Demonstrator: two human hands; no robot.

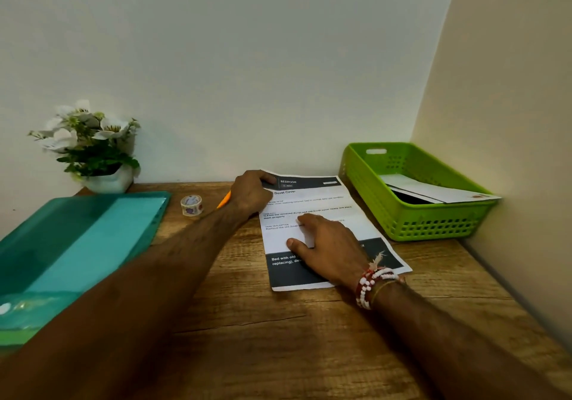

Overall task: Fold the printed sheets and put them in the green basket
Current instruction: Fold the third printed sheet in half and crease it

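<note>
On the desk (247, 322) beside the green basket (433, 224), the right hand (331, 248) lies flat pinning the printed sheet (353, 213) while the left hand (250, 193) pinches its far corner, likely to fold.

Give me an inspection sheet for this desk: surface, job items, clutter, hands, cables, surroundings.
Surface: wooden table, grained top.
Job's things: printed sheet lies flat and unfolded beside the green basket; folded paper already lies inside the basket.
Clutter: tape roll; orange pen, mostly hidden behind the left hand; teal folder at left; flower pot in the far left corner.
Hands: left hand grips the sheet's far left corner; right hand presses flat on its middle.
Cables: nothing seen.
Surroundings: back wall and side wall meet behind the basket.
</note>
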